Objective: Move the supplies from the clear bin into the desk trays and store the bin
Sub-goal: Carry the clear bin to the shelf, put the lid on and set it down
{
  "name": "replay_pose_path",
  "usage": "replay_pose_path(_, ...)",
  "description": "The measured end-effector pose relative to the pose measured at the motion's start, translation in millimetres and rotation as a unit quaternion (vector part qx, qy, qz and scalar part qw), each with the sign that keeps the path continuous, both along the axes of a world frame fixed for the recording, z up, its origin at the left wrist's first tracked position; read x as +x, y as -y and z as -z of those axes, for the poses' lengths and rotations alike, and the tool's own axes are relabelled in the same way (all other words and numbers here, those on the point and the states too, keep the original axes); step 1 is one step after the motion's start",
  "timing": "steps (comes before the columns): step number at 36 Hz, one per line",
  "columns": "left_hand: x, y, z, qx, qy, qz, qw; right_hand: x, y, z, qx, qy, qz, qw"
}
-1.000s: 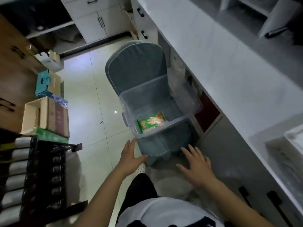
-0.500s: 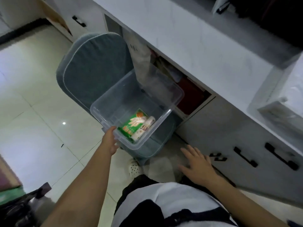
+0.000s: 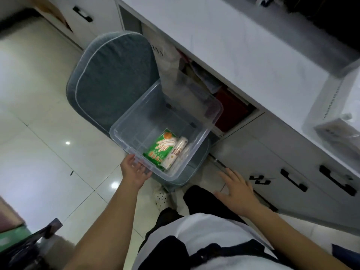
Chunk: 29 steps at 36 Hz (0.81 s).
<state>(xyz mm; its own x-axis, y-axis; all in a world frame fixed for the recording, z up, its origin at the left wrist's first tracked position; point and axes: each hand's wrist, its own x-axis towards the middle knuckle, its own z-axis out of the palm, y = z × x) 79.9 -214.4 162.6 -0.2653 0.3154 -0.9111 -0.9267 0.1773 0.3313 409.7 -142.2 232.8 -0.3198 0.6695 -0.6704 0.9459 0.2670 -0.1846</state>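
Two items lie in one clear bin (image 3: pixel 121 131): packet (image 3: pixel 161 148), roll (image 3: pixel 176 152); left hand (image 3: pixel 135 171) touches its near corner, grip unclear; right hand (image 3: pixel 238 191) spread, empty.

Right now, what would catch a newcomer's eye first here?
A clear bin sits on a blue-grey chair cushion beside the white desk, with a green packet and a pale roll lying in it. The left hand meets its near corner; the right hand hovers open by the drawers.

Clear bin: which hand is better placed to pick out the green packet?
Probably the right. The right hand hovers open and free near the clear bin, while the left hand touches its near corner, likely steadying it.
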Motion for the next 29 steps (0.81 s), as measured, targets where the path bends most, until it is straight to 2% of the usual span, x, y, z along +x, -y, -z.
replay_pose_path(7,19,45,-17,-0.018,-0.021,-0.052,0.998,-71,-59,-1,-0.036,-0.055,-0.048,0.997)
replay_pose_path(14,24,102,-22,-0.109,-0.036,-0.095,0.989,-154,-132,10,-0.120,-0.142,-0.044,0.982)
replay_pose_path(20,21,128,-24,-0.161,-0.043,-0.111,0.980,-220,-201,41,-0.228,-0.204,0.104,0.946)
replay_pose_path(23,20,135,-17,-0.174,-0.043,-0.114,0.977,-248,-238,64,-0.282,-0.227,0.177,0.915)
replay_pose_path(25,20,137,-12,-0.184,-0.042,-0.119,0.975,-261,-258,78,-0.323,-0.225,0.217,0.893)
replay_pose_path(29,19,133,-10,-0.195,-0.039,-0.117,0.973,-267,-282,90,-0.361,-0.107,0.194,0.906)
